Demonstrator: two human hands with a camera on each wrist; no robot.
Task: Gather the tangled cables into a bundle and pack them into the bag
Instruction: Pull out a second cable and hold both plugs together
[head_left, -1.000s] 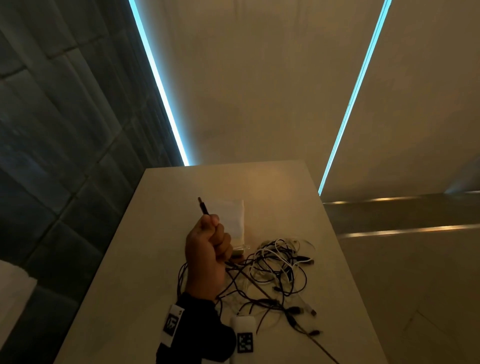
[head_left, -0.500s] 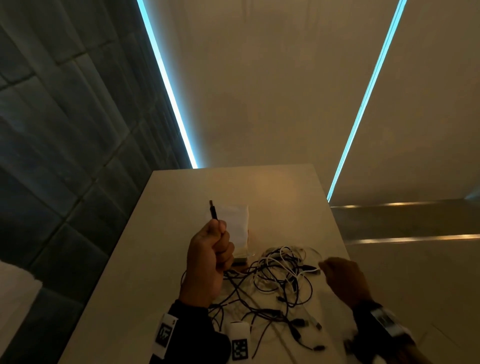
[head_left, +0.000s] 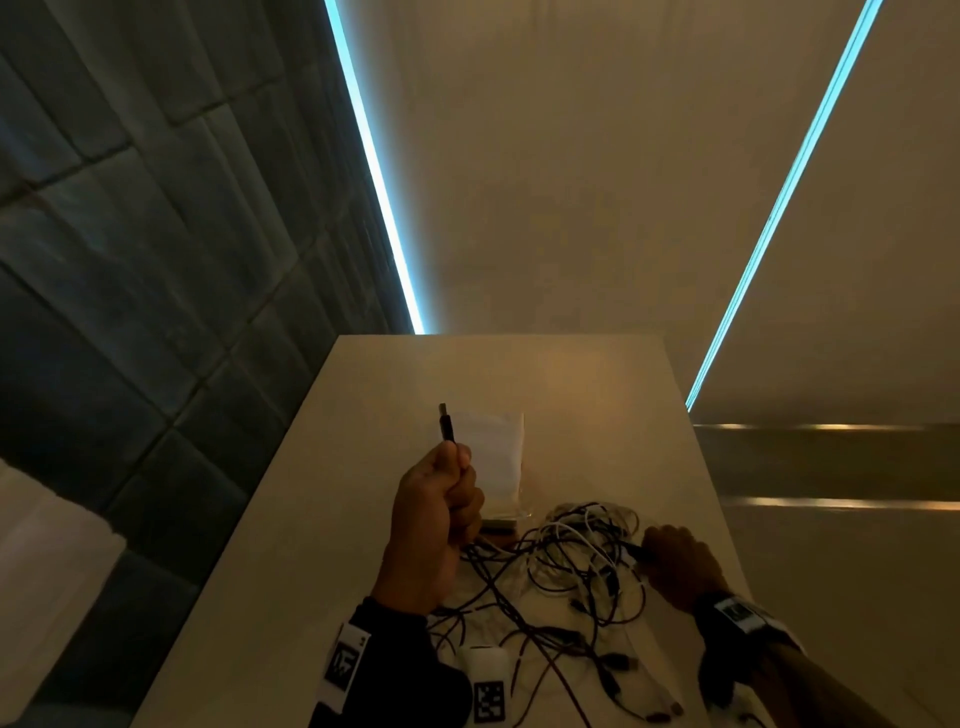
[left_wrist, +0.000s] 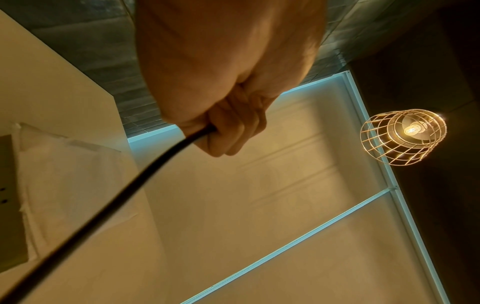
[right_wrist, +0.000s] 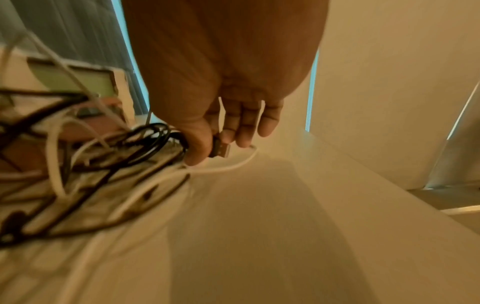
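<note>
A tangle of black and white cables (head_left: 566, 577) lies on the pale table (head_left: 597, 395), also blurred in the right wrist view (right_wrist: 85, 168). My left hand (head_left: 436, 514) is raised above the table in a fist, gripping a black cable (left_wrist: 130, 185) whose USB plug (head_left: 445, 422) sticks up out of it. A clear plastic bag (head_left: 496, 457) lies flat behind that hand and shows in the left wrist view as well (left_wrist: 72, 185). My right hand (head_left: 675, 564) is at the tangle's right edge, pinching a USB plug (right_wrist: 221, 149) between thumb and fingers.
A small flat block (head_left: 501, 522) lies at the bag's near end. A dark tiled wall (head_left: 156, 260) runs along the left. The table's right edge (head_left: 696, 467) drops to the floor. A caged lamp (left_wrist: 402, 136) hangs overhead.
My right hand came into view from the lower right, reached the tangle's right edge and took hold of a plug. The left hand stayed raised with its cable.
</note>
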